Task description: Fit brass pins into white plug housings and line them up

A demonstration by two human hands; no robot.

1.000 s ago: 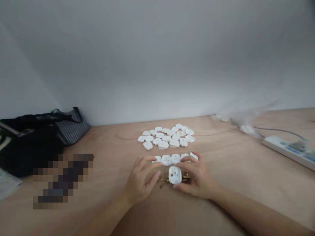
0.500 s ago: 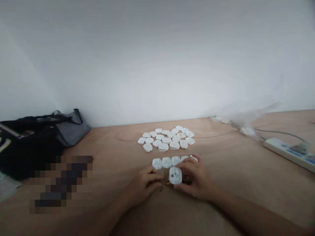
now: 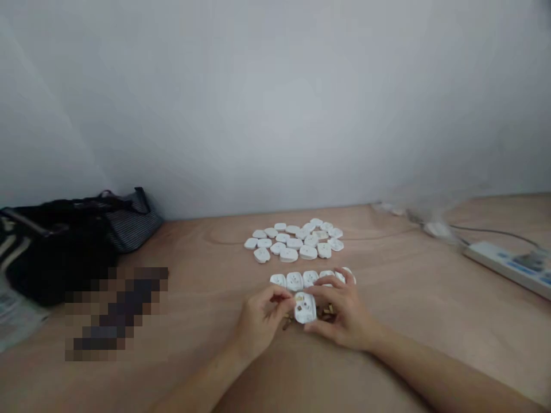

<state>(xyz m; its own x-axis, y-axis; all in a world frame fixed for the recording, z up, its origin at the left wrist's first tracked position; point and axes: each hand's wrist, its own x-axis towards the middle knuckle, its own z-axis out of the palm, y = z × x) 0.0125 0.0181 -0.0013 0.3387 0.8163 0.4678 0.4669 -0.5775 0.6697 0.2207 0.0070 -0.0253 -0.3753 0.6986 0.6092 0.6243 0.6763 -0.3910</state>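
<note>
White socket cover (image 3: 305, 308) under right hand (image 3: 346, 314), left hand (image 3: 262, 317) at its edge.

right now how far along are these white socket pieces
Looks done: a row of white plastic socket covers lies lined up just beyond the hands. In hand: the right hand grips one more cover, and the left hand pinches close beside it, holding something too small to tell. Left: a larger cluster of white covers lies farther off, and small brass pins lie loose on the wooden table.
</note>
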